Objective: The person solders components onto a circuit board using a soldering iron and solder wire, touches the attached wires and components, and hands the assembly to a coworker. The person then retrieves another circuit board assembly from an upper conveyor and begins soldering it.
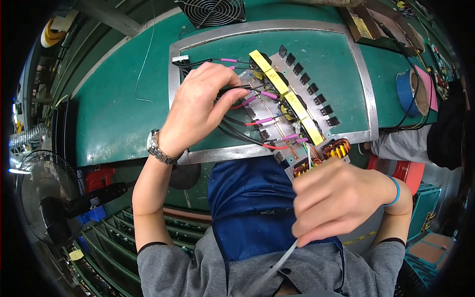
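Note:
A circuit board (283, 63) lies slanted on the bench, with yellow-topped transformers (283, 88) along its middle and a row of black components (312, 89) on its far right side. My left hand (200, 101) is over its left edge, thumb and forefinger pinched on black wires (236, 129), some with pink sleeves (265, 120). Near the board's lower end, beside a copper-wound toroid coil (337, 148), my right hand (336, 203) is closed on a thin pale strand (282, 260). The strand trails toward my chest, smeared by motion. White and green wires (309, 152) run from the board toward that hand.
A metal frame (368, 94) borders the green bench top (118, 109). A black fan (212, 12) stands at the back, a blue roll (406, 92) at the right. To the left is a floor fan (47, 198); green racks (114, 237) are below. Another person's leg (401, 148) shows at right.

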Demonstrator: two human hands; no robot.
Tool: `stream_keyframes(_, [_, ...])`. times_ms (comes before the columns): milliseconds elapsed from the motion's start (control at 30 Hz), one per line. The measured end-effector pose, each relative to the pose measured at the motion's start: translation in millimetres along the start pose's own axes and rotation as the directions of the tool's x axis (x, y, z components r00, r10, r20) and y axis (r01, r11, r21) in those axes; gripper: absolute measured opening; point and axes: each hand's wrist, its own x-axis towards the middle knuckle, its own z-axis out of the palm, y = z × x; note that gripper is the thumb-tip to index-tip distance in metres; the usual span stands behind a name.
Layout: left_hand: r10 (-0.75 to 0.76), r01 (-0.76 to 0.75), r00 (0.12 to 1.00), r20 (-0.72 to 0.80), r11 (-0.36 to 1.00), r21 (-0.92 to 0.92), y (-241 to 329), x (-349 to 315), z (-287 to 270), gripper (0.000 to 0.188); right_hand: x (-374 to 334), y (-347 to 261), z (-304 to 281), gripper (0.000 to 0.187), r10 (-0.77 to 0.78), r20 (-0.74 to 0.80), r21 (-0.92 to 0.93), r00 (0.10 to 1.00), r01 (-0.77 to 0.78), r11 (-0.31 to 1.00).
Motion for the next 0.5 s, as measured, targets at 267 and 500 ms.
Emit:
stream_keyframes(267, [0.138, -0.146, 0.987, -0.084, 0.984, -0.106, 52, -17, 4, 0.014, -23, 37, 84, 0.013, 0.281, 0.136, -0.834, 0.95, -0.043, 0.55])
stream_keyframes(500, [0.067, -0.067, 0.998, -0.002, 0.998, -0.007, 60, -30, 23, 0.01, -25, 39, 94, 0.024, 0.297, 0.211, -0.854, 0.931, 0.028, 0.519])
